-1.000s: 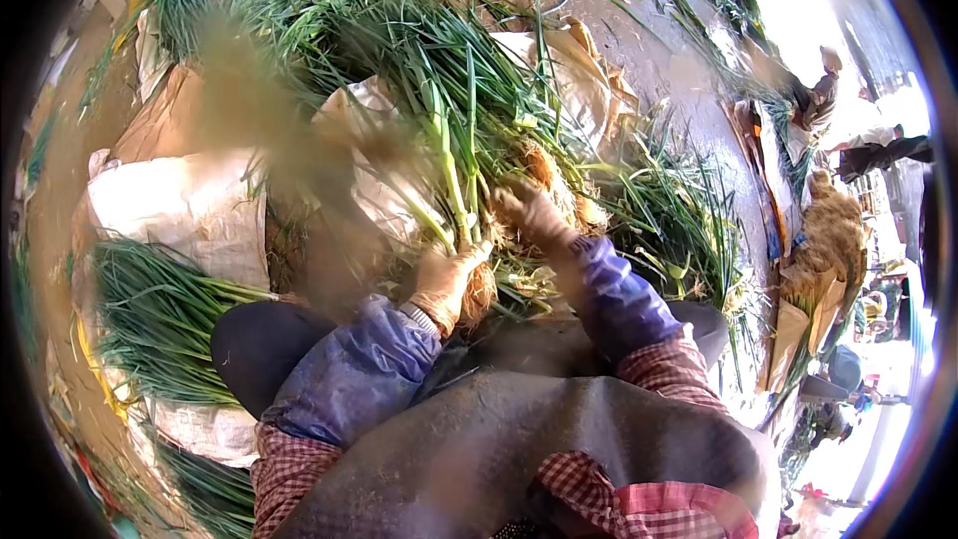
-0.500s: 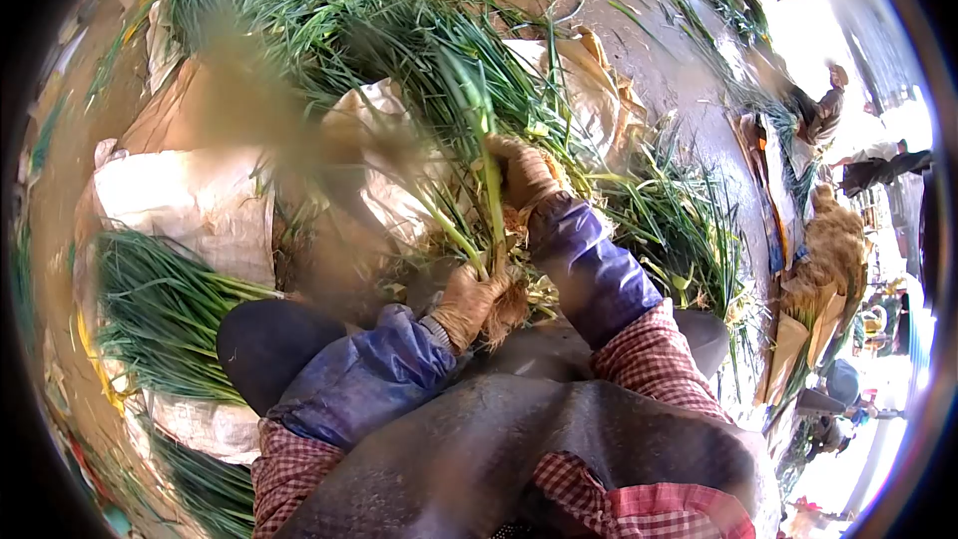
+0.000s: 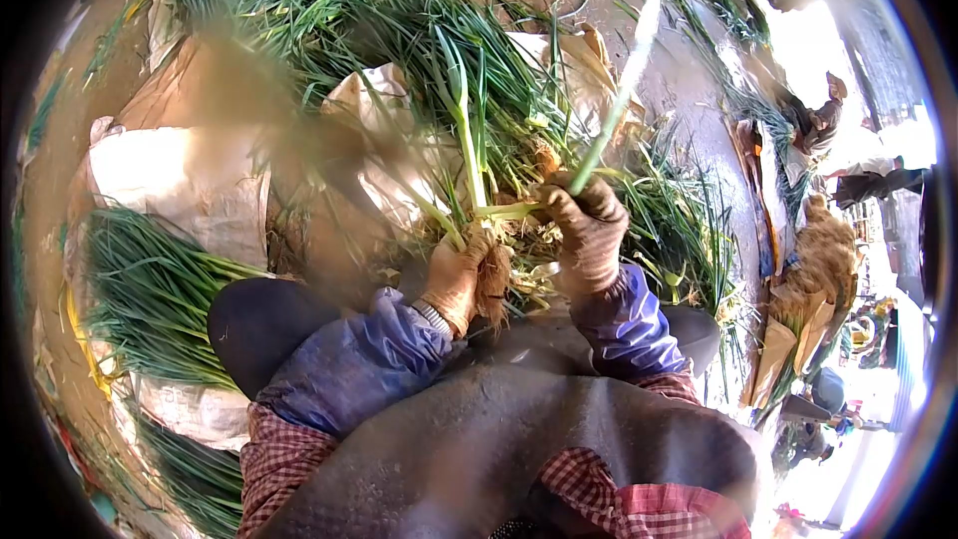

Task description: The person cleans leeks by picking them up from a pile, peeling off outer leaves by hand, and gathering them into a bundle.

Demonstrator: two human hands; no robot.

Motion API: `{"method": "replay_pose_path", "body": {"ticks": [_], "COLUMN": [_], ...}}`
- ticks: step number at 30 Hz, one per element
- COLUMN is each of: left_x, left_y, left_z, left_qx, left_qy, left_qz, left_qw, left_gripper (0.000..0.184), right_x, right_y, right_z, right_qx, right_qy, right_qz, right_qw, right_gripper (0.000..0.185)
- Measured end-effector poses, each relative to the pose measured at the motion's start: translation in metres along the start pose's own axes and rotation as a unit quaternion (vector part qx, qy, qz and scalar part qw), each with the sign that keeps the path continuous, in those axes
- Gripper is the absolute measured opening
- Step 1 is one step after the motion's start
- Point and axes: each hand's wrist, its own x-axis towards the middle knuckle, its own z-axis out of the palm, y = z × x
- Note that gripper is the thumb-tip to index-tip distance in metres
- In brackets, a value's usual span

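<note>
My left hand, in a tan glove, is closed around the lower end of a green onion. Its stalks point up and away from me, and its brown roots hang beside the fingers. My right hand, also gloved, pinches a long green onion leaf. That leaf bends at the fingers: a pale part runs left to the stalk base, and the blurred tip rises to the upper right. Beneath both hands lie stripped leaves and trimmings.
A large heap of green onions lies ahead on sacking. At left, another bundle rests near a pale sack. Leafy scraps are piled at right. A dark apron covers my lap. Further bundles and sacks stand far right.
My right hand has moved right and toward me from the stalks, drawing a leaf sideways away from them. My left hand still grips the root end, almost in place.
</note>
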Motion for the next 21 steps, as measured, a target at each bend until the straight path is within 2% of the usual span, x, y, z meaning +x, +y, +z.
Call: {"method": "replay_pose_path", "body": {"ticks": [2,4,5,6,9,10,12,14,15,16,17,18,19,21], "left_x": [0.003,0.005,0.005,0.005,0.009,0.011,0.013,0.052,0.045,0.037,0.035,0.034,0.031,0.024], "left_y": [-0.004,-0.005,-0.002,-0.001,-0.003,0.001,0.011,-0.018,-0.01,-0.002,0.001,0.0,0.001,-0.002], "left_z": [0.0,0.002,0.002,0.004,0.008,0.007,-0.002,-0.044,-0.035,-0.025,-0.026,-0.023,-0.02,-0.016], "left_qx": [-0.003,-0.019,-0.038,-0.04,-0.015,-0.016,-0.042,-0.016,-0.03,-0.041,-0.026,-0.022,0.003,0.017], "left_qy": [-0.01,0.008,-0.017,-0.015,0.034,0.036,0.126,0.127,0.135,0.141,0.074,0.075,0.06,0.044], "left_qz": [0.023,0.047,0.032,0.033,0.08,0.08,0.053,0.19,0.14,0.088,0.078,0.096,0.089,0.097], "left_qw": [1.0,0.999,0.999,0.999,0.996,0.996,0.99,0.973,0.98,0.985,0.994,0.992,0.994,0.994], "left_gripper": [0.025,0.02,0.018,0.018,0.022,0.022,0.018,0.018,0.018,0.017,0.018,0.019,0.019,0.016], "right_x": [-0.007,-0.014,-0.016,-0.017,-0.017,-0.015,-0.002,0.014,0.02,0.028,0.036,0.04,0.037,0.03], "right_y": [-0.003,-0.015,-0.017,-0.017,-0.023,-0.021,-0.044,-0.07,-0.076,-0.068,-0.052,-0.04,-0.03,0.017], "right_z": [-0.001,-0.007,-0.01,-0.01,-0.016,-0.016,-0.036,-0.054,-0.049,-0.05,-0.055,-0.058,-0.046,-0.032], "right_qx": [0.037,0.04,0.04,0.038,0.028,0.068,0.027,0.023,0.06,0.063,0.051,0.039,-0.012,-0.038], "right_qy": [0.015,0.008,0.018,0.062,0.075,0.092,0.075,0.094,0.18,0.184,0.174,0.16,0.133,0.028], "right_qz": [-0.069,-0.074,-0.079,-0.09,-0.104,-0.117,-0.204,-0.261,-0.247,-0.251,-0.119,0.016,0.102,0.16], "right_qw": [0.997,0.996,0.996,0.993,0.991,0.987,0.976,0.961,0.95,0.948,0.976,0.986,0.986,0.986], "right_gripper": [0.02,0.017,0.016,0.015,0.015,0.013,0.014,0.024,0.034,0.034,0.04,0.046,0.047,0.058]}}
